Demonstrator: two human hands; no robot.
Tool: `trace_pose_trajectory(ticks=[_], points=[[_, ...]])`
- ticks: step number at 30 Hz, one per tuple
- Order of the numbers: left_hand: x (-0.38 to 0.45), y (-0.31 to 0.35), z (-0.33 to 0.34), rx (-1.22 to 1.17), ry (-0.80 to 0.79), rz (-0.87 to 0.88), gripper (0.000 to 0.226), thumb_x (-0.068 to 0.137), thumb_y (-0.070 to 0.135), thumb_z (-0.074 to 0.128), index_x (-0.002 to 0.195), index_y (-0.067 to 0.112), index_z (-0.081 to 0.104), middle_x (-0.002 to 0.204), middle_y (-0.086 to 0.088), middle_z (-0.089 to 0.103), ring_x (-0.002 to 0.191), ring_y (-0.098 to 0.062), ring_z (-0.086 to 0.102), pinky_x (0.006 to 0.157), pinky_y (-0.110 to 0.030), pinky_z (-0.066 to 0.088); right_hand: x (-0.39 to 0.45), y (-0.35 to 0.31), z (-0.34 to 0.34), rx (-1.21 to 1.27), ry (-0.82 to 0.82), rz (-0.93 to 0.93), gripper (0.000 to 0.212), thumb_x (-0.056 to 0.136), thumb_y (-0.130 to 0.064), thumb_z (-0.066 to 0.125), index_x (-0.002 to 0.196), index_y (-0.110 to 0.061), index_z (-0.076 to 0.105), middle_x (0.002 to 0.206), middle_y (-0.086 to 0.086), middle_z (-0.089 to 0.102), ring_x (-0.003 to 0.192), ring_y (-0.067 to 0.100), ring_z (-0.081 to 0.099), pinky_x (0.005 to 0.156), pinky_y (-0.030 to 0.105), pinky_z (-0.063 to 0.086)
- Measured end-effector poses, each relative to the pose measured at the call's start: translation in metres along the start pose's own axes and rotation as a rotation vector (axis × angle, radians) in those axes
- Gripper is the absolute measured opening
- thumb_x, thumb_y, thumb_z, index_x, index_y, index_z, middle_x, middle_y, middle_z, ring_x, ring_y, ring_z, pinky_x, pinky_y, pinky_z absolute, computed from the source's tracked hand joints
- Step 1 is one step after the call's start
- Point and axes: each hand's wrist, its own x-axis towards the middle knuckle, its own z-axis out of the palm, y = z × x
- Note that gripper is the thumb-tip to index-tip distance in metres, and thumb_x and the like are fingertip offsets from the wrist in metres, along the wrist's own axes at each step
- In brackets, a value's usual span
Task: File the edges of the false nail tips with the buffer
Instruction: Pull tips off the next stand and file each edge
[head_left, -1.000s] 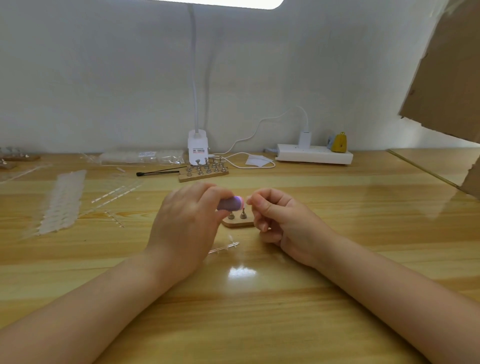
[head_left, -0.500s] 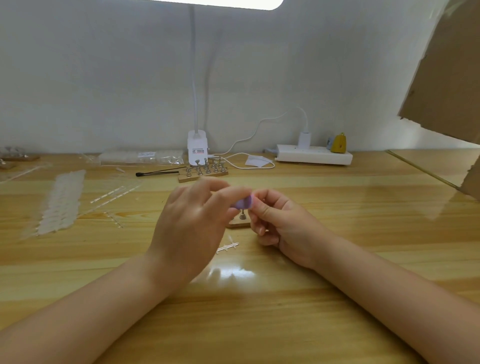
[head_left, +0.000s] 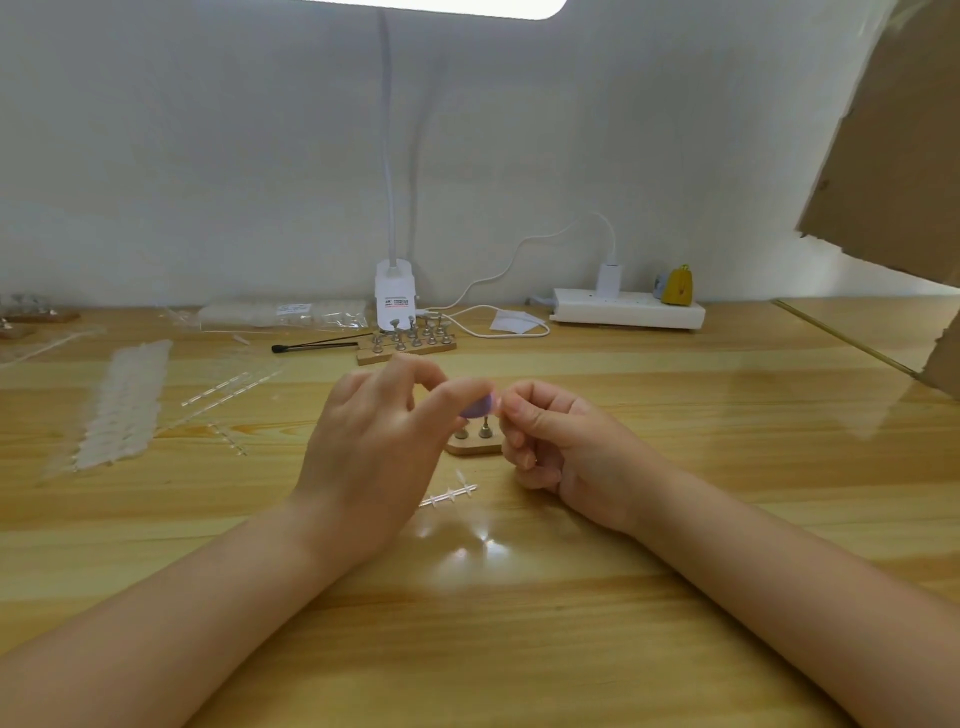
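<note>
The label on the white lamp base (head_left: 396, 301), upper middle of the frame, is too small to read. At centre my left hand (head_left: 374, 441) pinches the rounded purple buffer (head_left: 479, 406), now lifted higher than a second ago. My right hand (head_left: 561, 441) pinches something tiny against it; the nail tip itself I cannot make out. Both hover above the small wooden stand (head_left: 475, 444) on the glossy wood table (head_left: 519, 649).

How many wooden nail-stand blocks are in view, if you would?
3, perhaps more: one wooden block with metal stands by the lamp base, one behind the hands, another at far left; a fourth may be cropped.
</note>
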Motion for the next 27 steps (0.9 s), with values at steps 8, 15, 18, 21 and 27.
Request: trace_pose_trajectory(ticks=[8,15,18,21,27], points=[[-0.001,0.009,0.001,-0.076,-0.022,0.035,0.043,0.086,0.011,0.063,0.118,0.032,0.045,0.104,-0.004,0.062,0.079,-0.024,0.064,0.085,-0.043,0.043,0.0,0.002,-0.001,-0.009,0.0,-0.02,0.005,0.09,-0.016,0.054,0.088,-0.011,0.054,0.062,-0.002,0.05,0.05,0.006,0.041,0.045,0.019,0.02],[0.001,0.007,-0.002,-0.121,0.062,0.061,0.03,0.09,0.019,0.055,0.118,0.028,0.047,0.104,-0.003,0.065,0.085,-0.022,0.065,0.084,-0.043,0.044,0.001,0.003,0.0,-0.017,0.005,-0.033,0.009,0.084,-0.021,0.058,0.087,-0.013,0.055,0.062,-0.002,0.051,0.05,0.006,0.041,0.045,0.021,0.018],[0.0,0.005,0.001,-0.068,-0.016,0.044,0.039,0.088,0.015,0.066,0.117,0.031,0.046,0.102,-0.004,0.066,0.078,-0.024,0.066,0.084,-0.044,0.045,0.0,0.001,0.0,0.019,0.015,-0.021,0.009,0.083,-0.019,0.057,0.087,-0.012,0.053,0.061,-0.002,0.05,0.05,0.006,0.041,0.044,0.019,0.02],[-0.001,-0.002,-0.002,-0.057,-0.013,-0.032,0.038,0.088,0.017,0.065,0.116,0.033,0.045,0.099,-0.001,0.066,0.084,-0.025,0.066,0.084,-0.043,0.044,0.0,0.001,0.0,0.034,0.036,-0.013,0.009,0.081,-0.021,0.058,0.085,-0.013,0.056,0.062,-0.002,0.05,0.051,0.008,0.04,0.044,0.019,0.019],[0.0,0.006,0.0,-0.05,0.02,0.083,0.034,0.087,0.022,0.063,0.115,0.033,0.046,0.098,0.001,0.063,0.071,-0.022,0.064,0.083,-0.042,0.045,0.0,0.0,0.0,-0.001,0.01,0.008,0.013,0.078,-0.021,0.06,0.084,-0.011,0.055,0.06,-0.001,0.047,0.051,0.008,0.04,0.043,0.019,0.021]])
